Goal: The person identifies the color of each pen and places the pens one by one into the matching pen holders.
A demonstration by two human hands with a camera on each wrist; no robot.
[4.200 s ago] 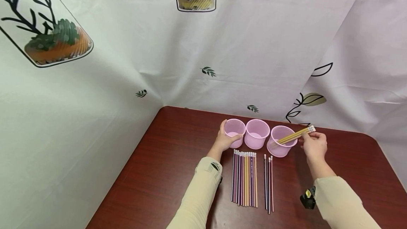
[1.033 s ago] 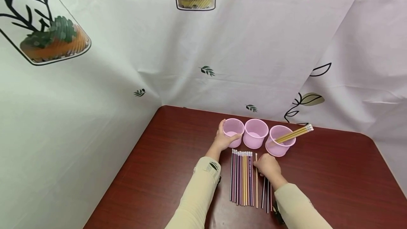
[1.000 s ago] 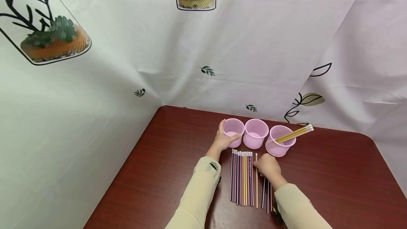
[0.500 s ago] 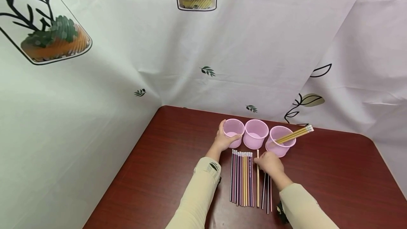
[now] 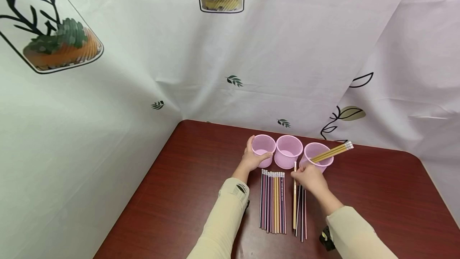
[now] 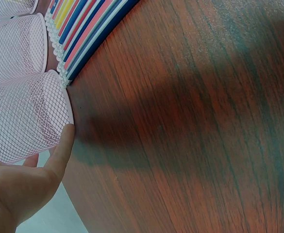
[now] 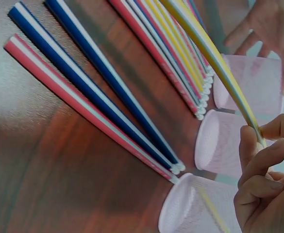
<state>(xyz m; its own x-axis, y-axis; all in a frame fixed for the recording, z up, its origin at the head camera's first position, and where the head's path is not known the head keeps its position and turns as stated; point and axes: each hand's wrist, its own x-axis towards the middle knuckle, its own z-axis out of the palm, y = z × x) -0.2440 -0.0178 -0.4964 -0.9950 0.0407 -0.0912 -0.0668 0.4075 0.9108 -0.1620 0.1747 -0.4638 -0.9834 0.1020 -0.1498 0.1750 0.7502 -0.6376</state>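
My left hand (image 5: 250,158) holds the leftmost pink mesh cup (image 6: 30,114), thumb at the near side of its rim, fingers round the far side. My right hand (image 5: 312,178) pinches a yellow pencil (image 7: 207,48) near its eraser end, lifted off the table, in front of the rightmost pink cup (image 5: 316,144). Several yellow pencils (image 5: 332,153) lean in that cup, erasers up and to the right. Under the right hand lie three loose pencils (image 7: 103,77), two dark blue and one pink, partly hidden in the head view.
A middle pink cup (image 5: 285,164) stands between the other two. In front of the cups lies a row of several mixed-colour pencils (image 5: 272,203), erasers toward the cups. The dark red table (image 5: 172,195) meets white printed cloth (image 5: 223,103) at its back and left.
My right hand has let go of the yellow pencils in the right cup. It has since taken another from the row's right end, raised it and moved right. The left hand stays put.
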